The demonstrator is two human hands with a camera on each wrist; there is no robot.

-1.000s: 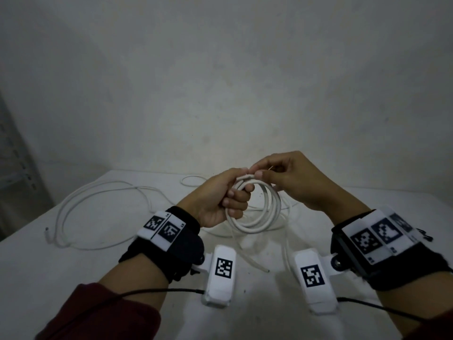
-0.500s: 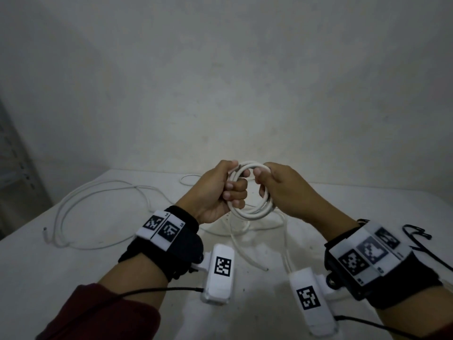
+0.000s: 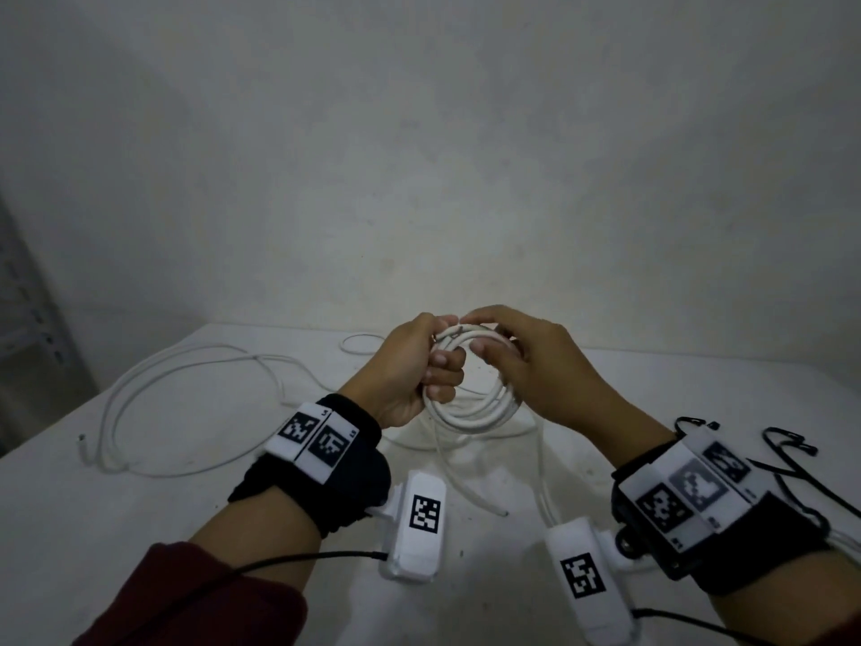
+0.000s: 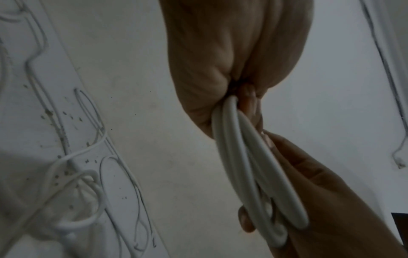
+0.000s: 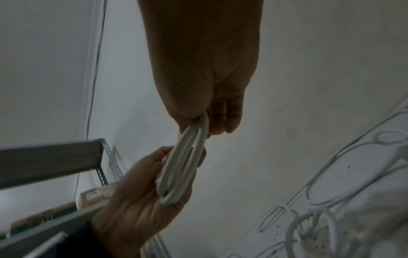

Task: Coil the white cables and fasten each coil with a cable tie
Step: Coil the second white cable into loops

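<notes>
A coil of white cable (image 3: 470,410) hangs in the air between both hands above the white table (image 3: 186,519). My left hand (image 3: 421,366) grips the coil's left side with its fingers curled round the turns. My right hand (image 3: 522,361) holds the right and top of the coil, thumb inside the ring. In the left wrist view the coil (image 4: 249,167) runs from my left hand (image 4: 232,97) into the other hand. In the right wrist view the coil (image 5: 183,165) shows edge-on below my right hand (image 5: 207,120). No cable tie is visible on this coil.
A loose white cable (image 3: 153,412) sprawls over the table's left half, a thinner cable (image 3: 470,487) lies under the hands. Black ties or wires (image 3: 787,463) lie at the right edge. A metal shelf (image 5: 55,162) stands to the left. A wall rises behind.
My right hand went from pinching the coil's top, down onto its right side, and now back up over the top with the thumb inside. The left hand kept its grip.
</notes>
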